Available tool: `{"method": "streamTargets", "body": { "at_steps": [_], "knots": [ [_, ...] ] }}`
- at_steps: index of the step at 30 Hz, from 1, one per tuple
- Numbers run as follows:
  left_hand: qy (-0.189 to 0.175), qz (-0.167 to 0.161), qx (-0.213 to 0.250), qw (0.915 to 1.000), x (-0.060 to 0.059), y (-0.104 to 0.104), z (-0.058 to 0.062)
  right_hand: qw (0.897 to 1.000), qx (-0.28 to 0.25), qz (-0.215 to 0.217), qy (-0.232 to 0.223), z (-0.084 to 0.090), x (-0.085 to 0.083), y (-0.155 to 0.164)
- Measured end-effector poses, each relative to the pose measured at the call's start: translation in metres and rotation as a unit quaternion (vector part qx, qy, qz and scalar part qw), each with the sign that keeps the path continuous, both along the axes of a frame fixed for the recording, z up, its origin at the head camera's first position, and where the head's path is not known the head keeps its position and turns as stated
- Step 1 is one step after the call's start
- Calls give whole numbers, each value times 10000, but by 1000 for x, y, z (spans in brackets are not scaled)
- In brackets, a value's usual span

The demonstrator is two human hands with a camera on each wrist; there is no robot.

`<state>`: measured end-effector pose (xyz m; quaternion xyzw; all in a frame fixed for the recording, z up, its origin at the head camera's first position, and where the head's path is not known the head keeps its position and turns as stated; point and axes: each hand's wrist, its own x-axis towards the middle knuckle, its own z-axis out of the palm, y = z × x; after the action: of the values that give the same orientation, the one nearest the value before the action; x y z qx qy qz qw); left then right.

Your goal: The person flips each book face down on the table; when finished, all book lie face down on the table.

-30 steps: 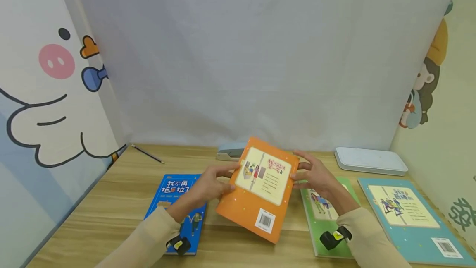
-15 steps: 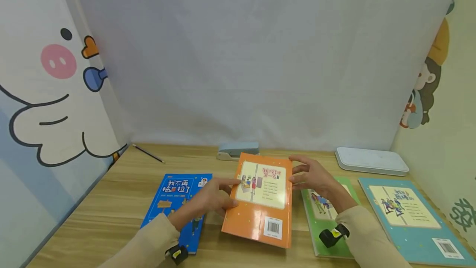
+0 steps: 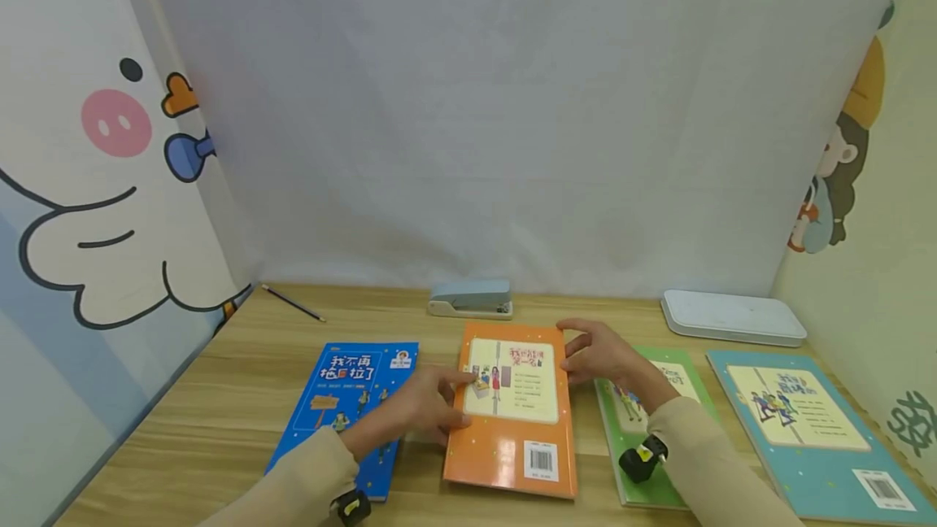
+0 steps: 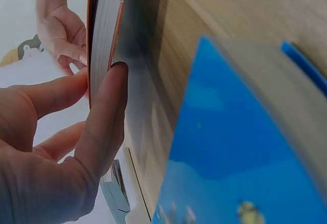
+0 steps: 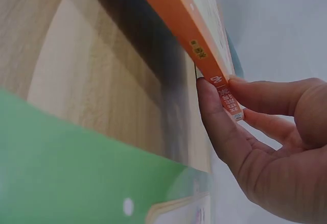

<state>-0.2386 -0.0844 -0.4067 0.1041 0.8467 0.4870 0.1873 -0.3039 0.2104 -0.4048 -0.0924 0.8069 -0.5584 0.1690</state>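
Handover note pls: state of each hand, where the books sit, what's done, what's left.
Left hand: grip pinches the left edge of the orange book.
Right hand: grip pinches its right edge near the top.
Orange book: back cover up, between the blue book and the green book; wrist views show a gap under both held edges.
Done: orange book is in its slot in the row.
Left: probably lower it flat and let go.
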Motion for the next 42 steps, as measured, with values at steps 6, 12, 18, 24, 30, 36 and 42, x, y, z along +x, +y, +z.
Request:
{"method": "streamTargets", "body": {
  "at_steps": [6,12,18,24,30,36,42],
  "knots": [
    [32,-134,-166,9998,1,-1,-6,9997,21,4,-223,-6,-1,-5],
    [-72,-225,-437,9988,0,0,-8,9993,168,93,-317,-8,-1,-7],
    [-45,-289,-709,9971,-2,3,-7,9989,337,112,-313,-7,-1,-8],
    [32,-298,-969,9948,-3,6,-6,9981,489,77,-373,-6,-1,-8],
    [119,-383,-1095,9932,-5,9,-6,9975,573,5,-416,-1,0,-7],
    [253,-531,-1100,9922,-5,8,-5,9977,563,85,-369,-2,-1,-7],
    [265,-496,-1192,9913,-5,7,-6,9969,686,133,-369,0,-2,-10]
  ]
}}
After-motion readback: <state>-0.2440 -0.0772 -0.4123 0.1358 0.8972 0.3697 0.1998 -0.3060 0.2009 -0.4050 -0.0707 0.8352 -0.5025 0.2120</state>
